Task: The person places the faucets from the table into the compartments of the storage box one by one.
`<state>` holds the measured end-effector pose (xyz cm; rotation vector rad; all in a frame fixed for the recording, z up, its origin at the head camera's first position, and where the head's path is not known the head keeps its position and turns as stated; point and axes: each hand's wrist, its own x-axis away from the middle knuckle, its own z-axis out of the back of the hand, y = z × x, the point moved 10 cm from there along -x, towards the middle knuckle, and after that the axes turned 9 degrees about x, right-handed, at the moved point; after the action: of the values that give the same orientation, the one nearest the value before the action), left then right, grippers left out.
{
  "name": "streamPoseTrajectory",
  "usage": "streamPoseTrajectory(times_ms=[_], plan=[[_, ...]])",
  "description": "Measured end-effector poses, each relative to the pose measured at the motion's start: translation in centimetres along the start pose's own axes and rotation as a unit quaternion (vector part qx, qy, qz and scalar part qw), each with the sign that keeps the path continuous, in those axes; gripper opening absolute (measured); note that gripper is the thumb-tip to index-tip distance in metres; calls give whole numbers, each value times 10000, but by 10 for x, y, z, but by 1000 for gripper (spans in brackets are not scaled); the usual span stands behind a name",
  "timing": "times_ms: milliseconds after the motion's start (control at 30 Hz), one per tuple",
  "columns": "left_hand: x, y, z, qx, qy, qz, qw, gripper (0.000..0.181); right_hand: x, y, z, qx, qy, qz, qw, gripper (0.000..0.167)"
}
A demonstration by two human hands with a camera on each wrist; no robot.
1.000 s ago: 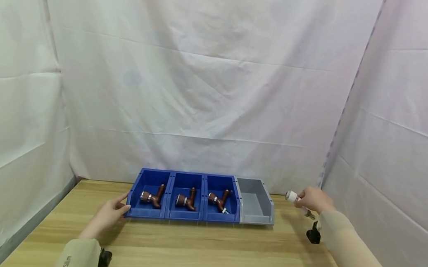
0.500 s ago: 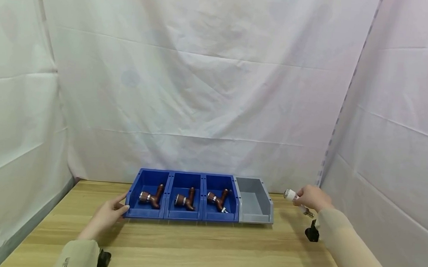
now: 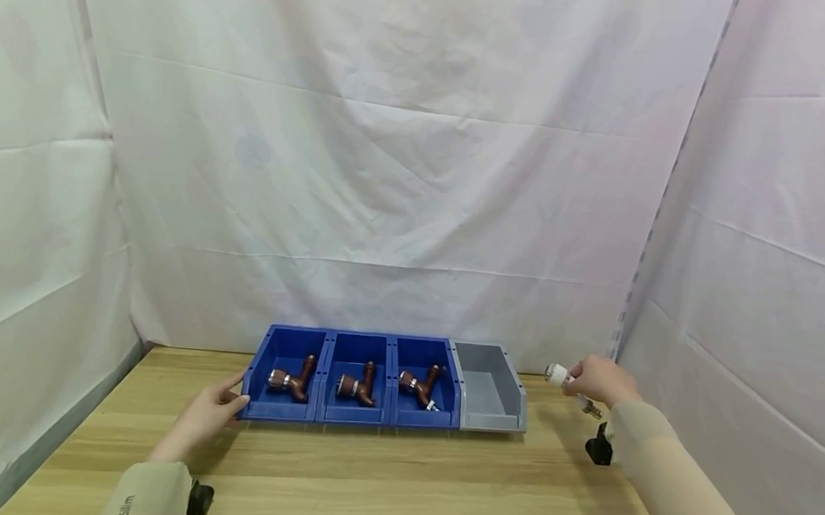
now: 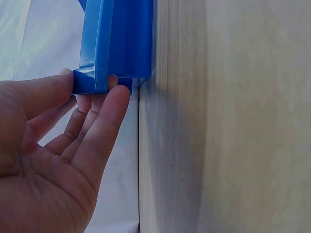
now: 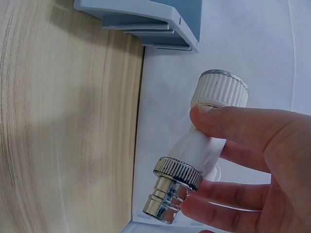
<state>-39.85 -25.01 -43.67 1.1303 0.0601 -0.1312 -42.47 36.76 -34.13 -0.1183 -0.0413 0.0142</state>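
At the row's left end, my left hand (image 3: 206,415) grips the front corner of a blue bin (image 3: 280,409). Its thumb presses on the rim (image 4: 92,80) and the fingers reach behind it in the left wrist view. Right of the grey bin (image 3: 490,421), my right hand (image 3: 606,381) holds a white tap (image 5: 197,150) above the table. The tap has a ribbed white knob (image 5: 221,90) and a silver hose connector (image 5: 165,199). My thumb lies just below the knob, with the other fingers behind and under the body.
Brown taps lie in the three blue bins: left (image 3: 299,385), middle (image 3: 356,388) and right (image 3: 419,386). The third has a white tip. No item shows inside the grey bin. The row stands at the back of the wooden table (image 3: 368,486), near a white curtain (image 3: 390,168).
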Motion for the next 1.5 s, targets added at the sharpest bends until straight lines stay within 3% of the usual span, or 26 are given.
streamPoseTrajectory(times_ms=[200, 767, 1500], plan=[[0, -1, 0, 23, 18, 124, 9999, 58, -2, -2, 1, -7, 15, 2, 10000, 17], [-2, 0, -1, 49, -38, 129, 9999, 58, -7, -8, 2, 57, -24, 81, 9999, 13], [1, -2, 3, -42, -9, -27, 10000, 58, -15, -19, 3, 102, 96, 173, 9998, 12]])
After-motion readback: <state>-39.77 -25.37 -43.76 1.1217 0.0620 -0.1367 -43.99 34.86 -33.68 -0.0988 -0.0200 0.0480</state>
